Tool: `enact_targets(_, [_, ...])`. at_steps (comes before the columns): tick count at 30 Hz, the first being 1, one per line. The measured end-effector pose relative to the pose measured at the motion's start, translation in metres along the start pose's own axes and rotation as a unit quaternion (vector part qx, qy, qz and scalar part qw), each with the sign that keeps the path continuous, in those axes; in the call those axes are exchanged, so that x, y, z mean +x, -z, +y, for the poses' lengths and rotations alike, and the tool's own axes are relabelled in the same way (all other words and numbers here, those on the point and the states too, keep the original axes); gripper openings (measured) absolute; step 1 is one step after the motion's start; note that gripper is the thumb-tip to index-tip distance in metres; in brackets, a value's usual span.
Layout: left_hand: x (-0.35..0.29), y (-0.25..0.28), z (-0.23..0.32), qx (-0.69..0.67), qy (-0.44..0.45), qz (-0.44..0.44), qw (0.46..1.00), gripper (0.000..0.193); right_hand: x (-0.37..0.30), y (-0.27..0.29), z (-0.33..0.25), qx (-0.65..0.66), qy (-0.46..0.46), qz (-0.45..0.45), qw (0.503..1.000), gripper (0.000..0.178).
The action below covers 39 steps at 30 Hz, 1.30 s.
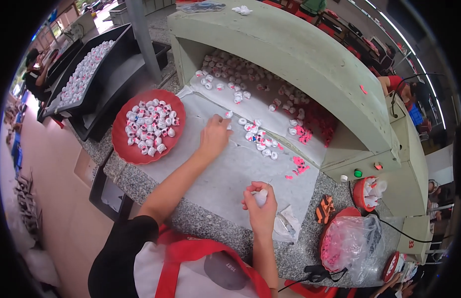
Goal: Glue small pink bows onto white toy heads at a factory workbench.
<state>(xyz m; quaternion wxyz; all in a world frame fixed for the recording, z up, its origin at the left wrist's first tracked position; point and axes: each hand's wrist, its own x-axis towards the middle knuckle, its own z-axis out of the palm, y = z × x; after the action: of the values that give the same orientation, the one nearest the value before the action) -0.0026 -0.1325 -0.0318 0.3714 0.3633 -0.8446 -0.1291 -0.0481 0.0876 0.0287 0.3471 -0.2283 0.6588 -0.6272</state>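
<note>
My left hand [215, 134] is over the paper-covered bench, its fingertips closed on a small white piece that is mostly hidden. Just beyond them lies a small white-and-pink figure head [229, 114]. Several similar heads [260, 139] form a loose cluster to the right of that hand. My right hand [261, 206], nearer to me, is wrapped around a small whitish squeeze bottle [261, 197]. Loose bright pink pieces [300, 165] lie between the cluster and the paper's right side. At the left, a red bowl [119, 144] holds many of the white heads.
An arched pale-green cabinet [290, 37] encloses more heads and pink pieces. Black bins [94, 107] stand at the far left. To the right are a plastic bag [357, 243] over a red bowl, a small red tub [360, 194] and an orange-and-black cloth [324, 208]. A crumpled tissue [288, 218] lies near my right hand.
</note>
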Motion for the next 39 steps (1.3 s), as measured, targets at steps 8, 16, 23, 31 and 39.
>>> enact_targets(8, [-0.016, 0.056, 0.071, -0.714, 0.303, -0.318, 0.545, 0.031, -0.004, 0.041, 0.001, 0.021, 0.11, 0.064, 0.992, 0.033])
enact_targets(16, [-0.04, 0.055, 0.1, -0.836, 0.369, -0.378, 0.148, 0.036, -0.022, 0.052, -0.047, 0.114, 0.109, 0.163, 0.974, 0.027])
enact_targets(23, [-0.049, 0.068, 0.115, -0.8, 0.354, -0.366, 0.319, 0.032, -0.032, 0.05, -0.048, 0.129, 0.172, 0.205, 0.955, 0.027])
enact_targets(31, [-0.042, 0.085, 0.131, -0.743, 0.29, -0.312, 0.517, 0.03, -0.034, 0.041, -0.057, 0.068, 0.221, 0.27, 0.935, 0.027])
enact_targets(39, [-0.046, 0.081, 0.14, -0.675, 0.162, -0.224, 0.684, 0.028, -0.051, 0.043, -0.055, -0.143, 0.32, 0.233, 0.907, 0.022])
